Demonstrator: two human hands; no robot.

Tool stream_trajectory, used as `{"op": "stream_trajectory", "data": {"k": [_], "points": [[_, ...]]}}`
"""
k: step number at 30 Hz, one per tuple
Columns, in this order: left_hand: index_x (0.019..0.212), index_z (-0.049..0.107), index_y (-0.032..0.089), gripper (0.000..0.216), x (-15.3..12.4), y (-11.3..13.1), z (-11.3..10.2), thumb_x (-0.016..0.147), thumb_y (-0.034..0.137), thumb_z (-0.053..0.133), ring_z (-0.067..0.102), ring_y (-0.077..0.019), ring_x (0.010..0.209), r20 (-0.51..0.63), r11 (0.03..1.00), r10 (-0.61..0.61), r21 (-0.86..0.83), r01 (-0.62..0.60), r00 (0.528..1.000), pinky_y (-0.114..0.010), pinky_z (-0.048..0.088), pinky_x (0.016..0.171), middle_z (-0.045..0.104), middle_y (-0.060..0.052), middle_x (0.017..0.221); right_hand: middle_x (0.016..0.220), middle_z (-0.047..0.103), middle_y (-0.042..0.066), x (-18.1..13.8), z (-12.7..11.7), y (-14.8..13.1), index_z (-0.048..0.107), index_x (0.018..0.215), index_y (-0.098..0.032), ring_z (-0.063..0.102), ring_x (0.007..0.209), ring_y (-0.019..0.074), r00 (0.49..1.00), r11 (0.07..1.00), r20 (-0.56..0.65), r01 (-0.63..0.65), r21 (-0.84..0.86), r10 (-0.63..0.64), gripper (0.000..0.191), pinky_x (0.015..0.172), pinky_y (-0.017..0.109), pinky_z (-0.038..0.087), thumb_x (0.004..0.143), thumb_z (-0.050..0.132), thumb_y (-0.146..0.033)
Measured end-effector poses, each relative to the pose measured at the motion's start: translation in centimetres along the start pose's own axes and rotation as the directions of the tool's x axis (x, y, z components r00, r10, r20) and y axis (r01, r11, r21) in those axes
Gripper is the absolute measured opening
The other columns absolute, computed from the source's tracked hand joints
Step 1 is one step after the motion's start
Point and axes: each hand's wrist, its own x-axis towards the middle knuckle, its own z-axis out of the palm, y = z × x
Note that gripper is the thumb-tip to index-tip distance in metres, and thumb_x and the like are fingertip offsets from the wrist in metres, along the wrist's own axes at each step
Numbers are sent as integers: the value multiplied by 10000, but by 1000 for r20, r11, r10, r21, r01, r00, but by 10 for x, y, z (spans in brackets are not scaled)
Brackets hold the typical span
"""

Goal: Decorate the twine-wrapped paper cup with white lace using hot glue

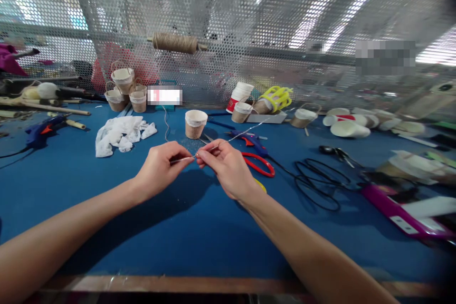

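Observation:
My left hand [159,167] and my right hand [226,165] meet over the blue table [185,228], fingertips almost touching. Both pinch a thin pale string [245,131] that runs from the fingers up and to the right. A short straight piece sticks out of the left pinch toward the right hand. Just beyond the hands stands a twine-wrapped paper cup [195,123]. Red-handled scissors [259,164] lie right beside the right hand, with a blue glue gun [249,139] behind them.
A twine spool [175,42] hangs on the perforated metal screen. Stacked wrapped cups [125,88] stand at back left, a white cloth [120,134] in front of them. Another glue gun [42,131] lies far left. Black cable [320,183], paper cups [347,126] and a magenta case [402,211] fill the right.

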Motion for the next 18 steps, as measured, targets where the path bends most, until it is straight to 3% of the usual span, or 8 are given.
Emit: {"op": "stream_trajectory", "data": {"k": [2, 5, 10, 18], "points": [[673, 605, 137, 138, 3, 5, 0, 760, 244, 603, 468, -74, 498, 113, 909, -286, -281, 307, 952, -199, 380, 462, 578, 8, 593, 630, 622, -13, -2, 0, 0, 524, 713, -184, 588, 592, 111, 999, 998, -14, 47, -35, -48, 140, 638, 295, 486, 689, 658, -216], [627, 568, 137, 170, 6, 11, 0, 700, 266, 651, 351, -40, 423, 289, 636, -488, -529, 562, 824, -186, 257, 396, 497, 44, 522, 661, 624, -11, -3, 1, 0, 520, 730, -185, 587, 597, 109, 998, 997, -8, 68, -22, -68, 130, 650, 303, 485, 703, 642, -219], [587, 519, 138, 243, 6, 9, 1, 653, 283, 701, 258, -17, 384, 506, 263, -515, -675, 690, 691, -177, 166, 380, 433, 61, 471, 691, 632, -4, -4, 1, 0, 518, 725, -189, 590, 603, 108, 993, 992, 0, 119, -46, -119, 122, 643, 299, 494, 718, 636, -219], [701, 614, 80, 176, 9, 7, -3, 705, 249, 666, 296, -1, 382, 573, 142, -468, -703, 697, 673, -134, 202, 373, 489, 32, 512, 693, 641, 1, -3, -4, -1, 523, 728, -186, 604, 602, 114, 981, 970, 28, 195, -142, -193, 143, 630, 296, 506, 727, 648, -257]]}}
